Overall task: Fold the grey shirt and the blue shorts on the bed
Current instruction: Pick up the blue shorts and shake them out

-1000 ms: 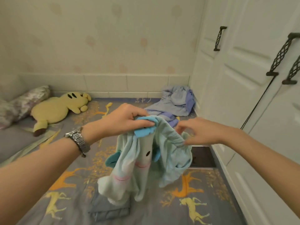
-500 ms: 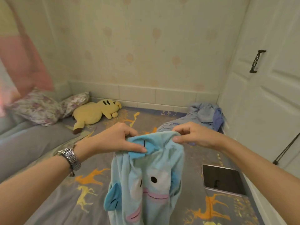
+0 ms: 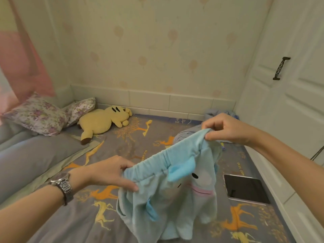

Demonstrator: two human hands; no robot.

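Observation:
The light blue shorts, printed with a cartoon face and small blue flaps, hang in the air above the bed. My left hand grips the near end of the elastic waistband. My right hand pinches the far end, higher up. The waistband is stretched between them on a slant and the legs hang down towards the sheet. The grey shirt cannot be seen.
A dark tablet lies on the sheet to the right of the shorts. A crumpled blue-grey cloth heap sits behind my right hand. A yellow plush toy and floral pillows lie at the left. White wardrobe doors line the right side.
My hands have moved apart along the waistband, the left down and nearer, the right up and farther. The bunched shorts are now spread open. The view has tilted up from the folded grey item.

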